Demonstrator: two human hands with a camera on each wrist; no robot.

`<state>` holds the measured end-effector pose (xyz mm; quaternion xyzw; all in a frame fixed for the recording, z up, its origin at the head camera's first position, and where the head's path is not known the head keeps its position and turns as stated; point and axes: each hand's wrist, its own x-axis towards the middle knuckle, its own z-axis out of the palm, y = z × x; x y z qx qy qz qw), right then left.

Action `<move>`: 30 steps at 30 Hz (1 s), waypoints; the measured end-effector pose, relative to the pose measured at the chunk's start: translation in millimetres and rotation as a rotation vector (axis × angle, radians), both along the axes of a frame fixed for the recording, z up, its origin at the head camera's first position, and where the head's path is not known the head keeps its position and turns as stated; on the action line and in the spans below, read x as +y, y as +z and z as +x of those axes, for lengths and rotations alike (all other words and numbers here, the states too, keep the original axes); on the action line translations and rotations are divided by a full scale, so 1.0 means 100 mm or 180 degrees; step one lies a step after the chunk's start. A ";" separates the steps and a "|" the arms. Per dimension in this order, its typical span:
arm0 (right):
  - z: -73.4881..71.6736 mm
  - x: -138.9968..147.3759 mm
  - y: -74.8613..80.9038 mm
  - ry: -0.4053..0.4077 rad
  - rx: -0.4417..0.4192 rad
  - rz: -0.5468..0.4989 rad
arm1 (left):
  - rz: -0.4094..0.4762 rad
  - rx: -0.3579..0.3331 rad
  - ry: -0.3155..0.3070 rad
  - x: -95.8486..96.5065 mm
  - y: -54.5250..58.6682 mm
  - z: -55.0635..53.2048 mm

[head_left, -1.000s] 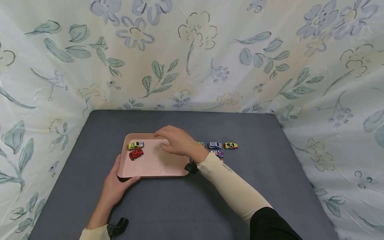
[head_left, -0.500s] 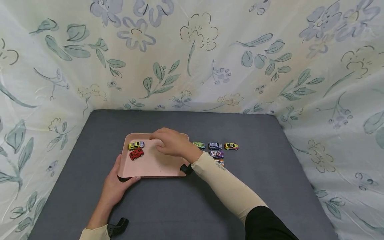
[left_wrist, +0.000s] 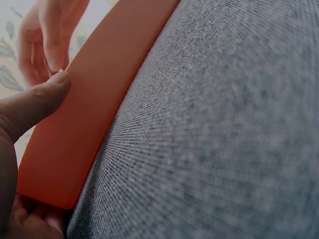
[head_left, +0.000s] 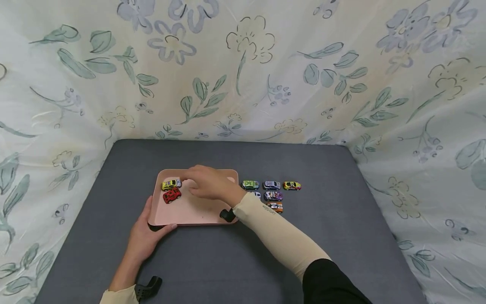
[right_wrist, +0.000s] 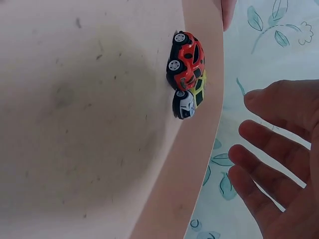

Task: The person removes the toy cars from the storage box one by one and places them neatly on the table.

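Hovering over a pink tray point(head_left: 197, 214), the empty right hand point(head_left: 208, 182) hangs spread-fingered near a yellow car point(head_left: 171, 184).

The left hand point(head_left: 145, 235) grips the tray's near-left corner. The yellow car sits far left inside, beside a red car point(head_left: 172, 195); this looks like a reach, probably calling for a pinch next.

Left hand point(head_left: 146, 236) grips pink tray point(head_left: 201, 213), near-left corner; right hand point(head_left: 209, 182) above tray — yellow car point(head_left: 170, 184), red car point(head_left: 172, 195) inside; more cars point(head_left: 271, 185) right of tray.

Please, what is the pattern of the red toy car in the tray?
The red toy car has dark spots; the right wrist view shows it best.
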<state>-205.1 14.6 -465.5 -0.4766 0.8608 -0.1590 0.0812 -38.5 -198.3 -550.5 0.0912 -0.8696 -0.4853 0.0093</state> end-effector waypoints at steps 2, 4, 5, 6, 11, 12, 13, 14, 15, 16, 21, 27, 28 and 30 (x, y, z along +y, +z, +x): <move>0.01 -0.04 0.00 0.0016 -0.0033 -0.0008 | -0.0010 0.0014 -0.0001 -0.01 -0.01 0.00; 0.01 -0.09 -0.01 0.0047 -0.0046 -0.0043 | -0.0003 0.0022 -0.0005 -0.01 -0.01 0.00; 0.01 -0.12 -0.01 0.0064 -0.0054 -0.0058 | -0.0005 0.0022 -0.0007 -0.01 -0.01 0.00; 0.01 -0.14 -0.01 0.0072 -0.0078 -0.0062 | -0.0009 0.0017 -0.0007 -0.01 -0.01 0.00; 0.04 -0.25 -0.01 0.0112 -0.0164 -0.0053 | -0.0001 0.0019 -0.0020 -0.02 -0.01 0.00; 0.04 -0.27 -0.02 0.0106 -0.0179 -0.0050 | 0.0004 0.0031 -0.0022 -0.02 -0.01 -0.01; 0.03 -0.29 -0.02 0.0112 -0.0184 -0.0063 | 0.0009 0.0045 -0.0026 -0.02 -0.01 -0.01; 0.03 -0.31 -0.02 0.0112 -0.0192 -0.0070 | 0.0009 0.0059 -0.0028 -0.03 -0.01 -0.01; 0.02 -0.34 -0.03 0.0110 -0.0209 -0.0071 | 0.0013 0.0071 -0.0032 -0.03 -0.01 -0.01; 0.01 -0.36 -0.03 0.0099 -0.0229 -0.0068 | 0.0011 0.0078 -0.0033 -0.03 -0.01 -0.01; 0.00 -0.44 -0.06 0.0153 -0.0296 0.0014 | -0.0027 0.0074 -0.0045 -0.03 -0.02 -0.01; -0.01 -0.51 -0.08 0.0257 -0.0323 -0.0027 | 0.0000 0.0146 -0.0083 -0.03 -0.03 -0.01; -0.01 -0.52 -0.08 0.0272 -0.0308 -0.0009 | 0.0005 0.0157 -0.0087 -0.04 -0.03 -0.01; -0.02 -0.55 -0.10 0.0316 -0.0265 0.0023 | 0.0010 0.0169 -0.0091 -0.04 -0.04 -0.01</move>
